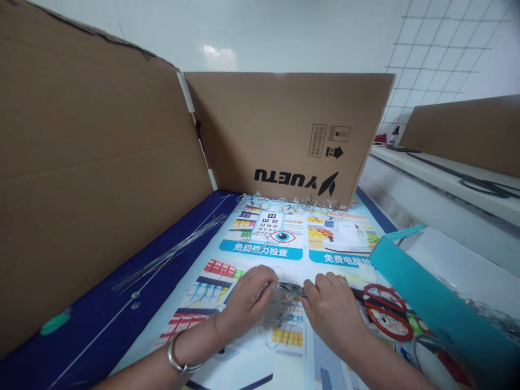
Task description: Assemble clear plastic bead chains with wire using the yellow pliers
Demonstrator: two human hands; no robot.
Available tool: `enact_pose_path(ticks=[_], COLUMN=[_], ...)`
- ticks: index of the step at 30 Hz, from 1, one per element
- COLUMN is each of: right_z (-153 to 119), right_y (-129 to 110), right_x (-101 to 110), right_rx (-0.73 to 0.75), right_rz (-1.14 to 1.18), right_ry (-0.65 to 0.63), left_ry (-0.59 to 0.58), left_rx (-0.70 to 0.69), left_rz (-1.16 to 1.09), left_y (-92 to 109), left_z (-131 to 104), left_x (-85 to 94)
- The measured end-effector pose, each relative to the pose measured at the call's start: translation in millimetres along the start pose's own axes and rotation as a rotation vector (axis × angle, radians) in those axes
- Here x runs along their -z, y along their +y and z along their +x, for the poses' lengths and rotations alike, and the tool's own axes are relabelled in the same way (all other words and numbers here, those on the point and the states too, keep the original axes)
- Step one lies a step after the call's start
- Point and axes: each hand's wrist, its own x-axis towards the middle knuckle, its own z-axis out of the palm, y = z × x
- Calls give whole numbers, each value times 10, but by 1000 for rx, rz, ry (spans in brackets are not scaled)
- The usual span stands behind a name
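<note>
My right hand (331,306) is closed around a pair of pliers (291,289), whose metal jaws point left. My left hand (247,300), with a silver bangle on its wrist, pinches thin wire (280,313) right at the tip of the jaws. Loops of this wire hang below and between the hands, too fine to follow fully. Just right of my right hand lie scissors (388,319) with red handles, their blades partly hidden behind it.
Cardboard panels stand at the left (93,141) and back (280,130). Small clear wire pieces (292,206) line the back panel's foot. Long thin strands (174,252) lie on the blue strip. A teal box (430,303) holding wire pieces and a tape roll (439,360) are at right.
</note>
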Motion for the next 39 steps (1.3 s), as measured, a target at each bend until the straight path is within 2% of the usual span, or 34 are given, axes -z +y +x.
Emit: enact_pose_path(ticks=[15,39], right_z=[-1,-2], right_y=[6,20], right_x=[41,1], right_rx=[-4,-8], right_rz=[28,12], right_ry=[-51,-9], left_ry=[-4,1], left_rx=[-21,-3], left_rz=[-8,-43], left_y=[-26,-35], left_z=[-19,-11], left_x=[-14,0])
